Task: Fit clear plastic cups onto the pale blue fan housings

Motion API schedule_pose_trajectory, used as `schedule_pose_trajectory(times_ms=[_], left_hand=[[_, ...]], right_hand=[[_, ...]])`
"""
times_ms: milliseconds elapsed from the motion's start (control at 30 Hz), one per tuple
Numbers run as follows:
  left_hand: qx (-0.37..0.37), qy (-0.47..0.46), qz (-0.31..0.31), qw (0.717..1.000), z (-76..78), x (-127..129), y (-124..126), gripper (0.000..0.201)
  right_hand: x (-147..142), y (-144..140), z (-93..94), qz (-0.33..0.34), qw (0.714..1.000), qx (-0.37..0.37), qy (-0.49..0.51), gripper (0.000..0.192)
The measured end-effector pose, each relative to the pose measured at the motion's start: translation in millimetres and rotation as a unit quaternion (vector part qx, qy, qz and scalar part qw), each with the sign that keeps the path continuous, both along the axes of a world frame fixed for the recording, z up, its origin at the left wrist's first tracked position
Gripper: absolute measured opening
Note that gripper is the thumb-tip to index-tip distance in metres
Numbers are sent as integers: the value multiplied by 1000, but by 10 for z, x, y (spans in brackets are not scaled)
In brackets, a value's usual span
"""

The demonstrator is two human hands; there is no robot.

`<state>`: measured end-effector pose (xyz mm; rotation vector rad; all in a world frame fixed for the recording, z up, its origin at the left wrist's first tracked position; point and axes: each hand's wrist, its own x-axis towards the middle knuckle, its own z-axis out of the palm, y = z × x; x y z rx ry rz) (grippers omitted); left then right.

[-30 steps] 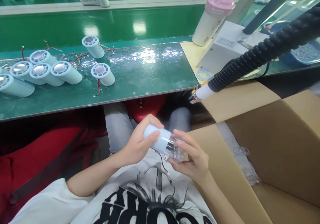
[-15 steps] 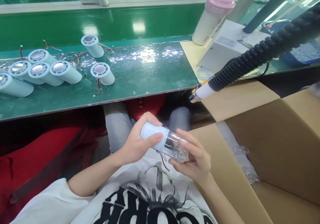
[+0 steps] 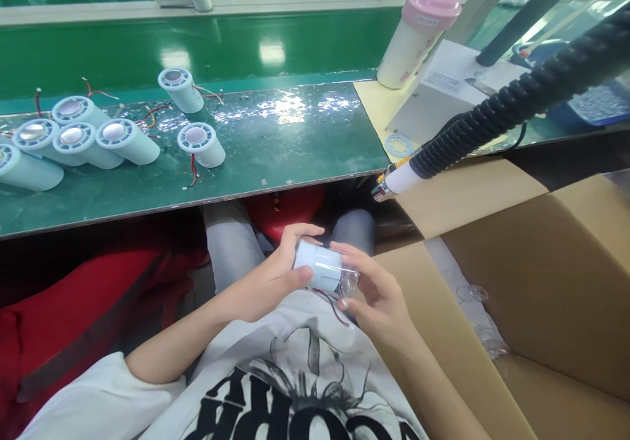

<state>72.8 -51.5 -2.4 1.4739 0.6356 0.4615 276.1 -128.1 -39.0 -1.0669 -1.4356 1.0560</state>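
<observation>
Above my lap, my left hand (image 3: 283, 273) is closed round the back part of a light blue cylindrical housing (image 3: 308, 261). A clear plastic cover (image 3: 349, 281) sleeves the front part of that housing, its ribbed end sticking out to the right. My right hand (image 3: 378, 289) grips the cover with thumb below and fingers above. Thin dark red and black wires (image 3: 337, 310) hang under the housing. On the bench ahead stand two similar blue housings, one nearer (image 3: 201, 145) and one farther (image 3: 181, 90), with wires trailing out.
Several more blue housings (image 3: 128, 141) lie clustered on the bench's left. A nozzle on a black corrugated hose (image 3: 472, 132) reaches in from the right, near a white box (image 3: 426, 99) and a pink-lidded bottle (image 3: 418, 37). An open cardboard box (image 3: 541, 282) holding clear plastic pieces stands at my right.
The blue housing has slid deeper into the clear cover, so less of the cover projects past it. My left hand has shifted slightly right, toward my right hand.
</observation>
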Motion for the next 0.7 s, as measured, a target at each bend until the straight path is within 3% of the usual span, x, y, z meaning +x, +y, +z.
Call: schedule_pose_trajectory(times_ms=[100, 200, 400, 533, 700], left_hand=[[39, 12, -85, 996, 1, -83, 77, 73], [43, 30, -102, 993, -18, -147, 112, 76], [-94, 9, -75, 993, -115, -132, 79, 81], [-186, -32, -79, 979, -137, -123, 78, 80], [-219, -66, -82, 970, -184, -155, 88, 73]], right_hand=[[-24, 25, 5, 20, 988, -95, 119, 44], [-45, 32, 18, 55, 978, -133, 154, 46], [-67, 25, 89, 22, 994, -102, 28, 45], [-52, 19, 103, 32, 992, -109, 44, 43], [-44, -14, 89, 31, 994, -105, 26, 47]])
